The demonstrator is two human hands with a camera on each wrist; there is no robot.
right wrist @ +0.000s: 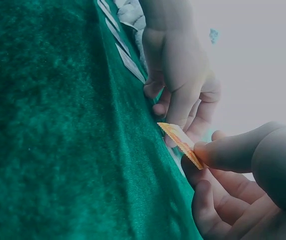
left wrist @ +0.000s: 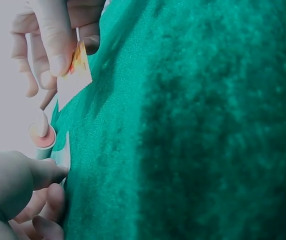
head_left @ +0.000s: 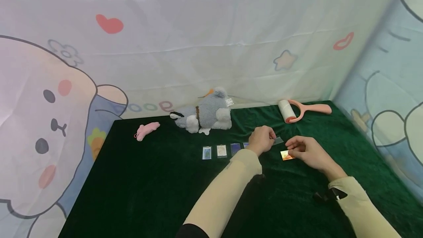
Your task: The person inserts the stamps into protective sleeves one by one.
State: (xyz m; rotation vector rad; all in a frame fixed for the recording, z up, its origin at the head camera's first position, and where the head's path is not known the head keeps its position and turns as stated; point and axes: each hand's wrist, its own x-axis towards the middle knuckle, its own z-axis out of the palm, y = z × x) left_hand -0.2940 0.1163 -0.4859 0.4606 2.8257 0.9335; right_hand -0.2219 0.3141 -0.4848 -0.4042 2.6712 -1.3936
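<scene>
In the head view my right hand (head_left: 308,153) pinches a small orange and yellow stamp (head_left: 286,155) between thumb and fingers. Toothed edges show on the stamp (right wrist: 180,142) in the right wrist view, where it is tilted over the green cloth. My left hand (head_left: 261,139) pinches the near end of a clear plastic sleeve (head_left: 278,140), just left of the stamp. Part of this sleeve (left wrist: 63,152) rises from the cloth in the left wrist view. Beside my left hand runs a row of sleeved stamps (head_left: 221,151), its right end hidden behind that hand.
A grey plush toy (head_left: 211,111) lies at the back of the green-covered table (head_left: 148,186). A pink plush item (head_left: 147,130) is at the back left. The lint roller (head_left: 286,111) with its pink handle lies at the back right, before the printed curtain.
</scene>
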